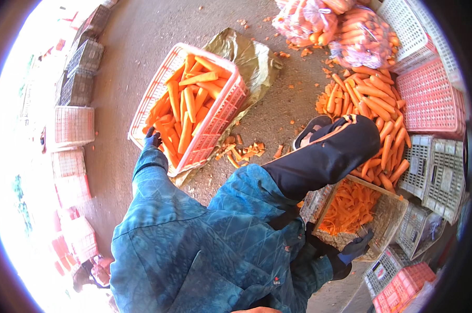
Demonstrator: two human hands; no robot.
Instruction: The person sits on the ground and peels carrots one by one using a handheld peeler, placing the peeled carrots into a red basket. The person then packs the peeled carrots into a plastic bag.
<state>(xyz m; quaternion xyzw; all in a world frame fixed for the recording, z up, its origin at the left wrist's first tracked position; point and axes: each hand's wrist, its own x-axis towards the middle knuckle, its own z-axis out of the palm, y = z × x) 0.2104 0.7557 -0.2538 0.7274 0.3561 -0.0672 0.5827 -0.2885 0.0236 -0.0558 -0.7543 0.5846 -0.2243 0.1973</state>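
My left hand (152, 137), in a dark blue glove, is at the near left rim of a pink plastic basket (239, 96). Its fingers are a little apart, with nothing visible in them. Peeled carrots (190, 101) fill the basket. On the right, my right hand (357, 247), in a dark glove, is over the near edge of a wooden-sided crate (395, 211). Its fingers stretch outward, and I see nothing held in them. Orange peelings (348, 206) lie in that crate. Beyond it, a heap of loose carrots (379, 101) spreads across the floor.
Clear bags of carrots (364, 39) lie at the far right. Stacked plastic crates (429, 96) line the right side, and more crates (74, 125) stand at the left. A crumpled olive sheet (259, 62) lies under the basket. Carrot scraps (244, 153) dot the floor near my leg.
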